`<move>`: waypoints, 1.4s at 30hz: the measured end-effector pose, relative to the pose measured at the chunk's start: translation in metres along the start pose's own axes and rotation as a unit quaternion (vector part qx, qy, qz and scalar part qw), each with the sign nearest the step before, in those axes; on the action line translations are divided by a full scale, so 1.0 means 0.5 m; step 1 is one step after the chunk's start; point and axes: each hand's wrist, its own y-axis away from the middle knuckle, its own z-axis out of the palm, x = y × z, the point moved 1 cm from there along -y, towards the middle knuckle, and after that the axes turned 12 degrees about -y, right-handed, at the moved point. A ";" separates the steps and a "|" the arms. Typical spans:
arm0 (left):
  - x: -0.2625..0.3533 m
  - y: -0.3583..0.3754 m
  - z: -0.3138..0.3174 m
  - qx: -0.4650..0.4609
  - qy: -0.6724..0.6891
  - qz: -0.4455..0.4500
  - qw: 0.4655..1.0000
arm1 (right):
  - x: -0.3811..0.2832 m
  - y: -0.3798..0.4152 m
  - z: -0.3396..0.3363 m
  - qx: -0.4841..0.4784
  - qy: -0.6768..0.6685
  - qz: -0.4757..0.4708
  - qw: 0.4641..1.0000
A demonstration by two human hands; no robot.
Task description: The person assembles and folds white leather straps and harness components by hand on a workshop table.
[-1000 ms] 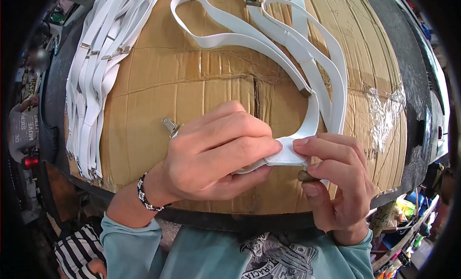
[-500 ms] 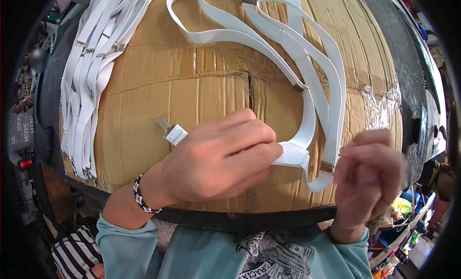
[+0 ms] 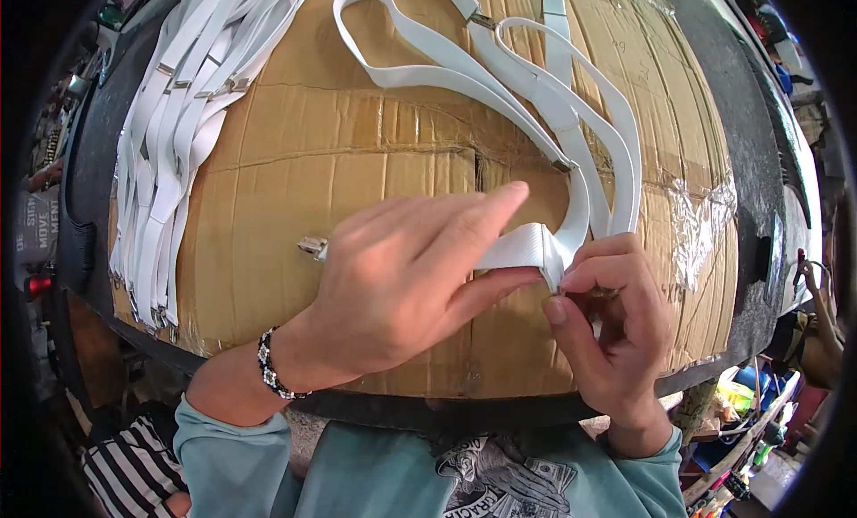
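Observation:
A pair of white elastic suspenders (image 3: 514, 249) stretches between my two hands over the cardboard. My left hand (image 3: 393, 281), with a beaded bracelet at its wrist, grips one strap; its thumb lies below the strap and its index finger points out above. A metal clip (image 3: 312, 245) at the strap end sticks out left of this hand. My right hand (image 3: 625, 313) pinches the folded white joint (image 3: 553, 257) between thumb and fingers, close to my left thumb. The suspenders' other straps loop away toward the top, with a metal adjuster (image 3: 563, 165) on one. What lies inside my right fingertips is partly hidden.
A bundle of white suspenders (image 3: 170, 161) lies along the left side. Flat cardboard (image 3: 357, 179) covers the dark table (image 3: 754, 161), with clear tape (image 3: 701, 223) at its right. Cluttered items (image 3: 759, 402) stand at lower right. A striped garment (image 3: 134, 469) shows at lower left.
My right hand has moved left and now pinches the joint of the suspenders. My left index finger has lifted and straightened, and the joint has been raised and folded upright.

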 end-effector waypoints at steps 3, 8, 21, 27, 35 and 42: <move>0.008 0.005 -0.007 0.001 -0.010 0.033 0.999 | -0.002 -0.002 -0.001 -0.022 0.003 -0.003 1.000; 0.008 0.009 -0.011 0.024 0.012 0.115 0.993 | -0.019 -0.005 -0.006 -0.069 -0.002 -0.005 0.998; 0.006 -0.005 -0.014 -0.030 0.020 0.056 0.998 | -0.024 0.001 -0.018 -0.039 0.054 0.005 0.998; 0.006 -0.004 -0.013 -0.105 0.202 -0.044 0.973 | -0.012 -0.007 -0.036 -0.016 0.074 -0.038 0.996; 0.010 -0.006 -0.024 -0.181 0.426 -0.192 0.866 | -0.010 -0.007 -0.027 -0.006 0.058 -0.049 0.997; 0.020 -0.002 -0.033 -0.226 0.501 -0.264 0.793 | -0.016 -0.014 -0.030 -0.049 0.074 -0.069 0.994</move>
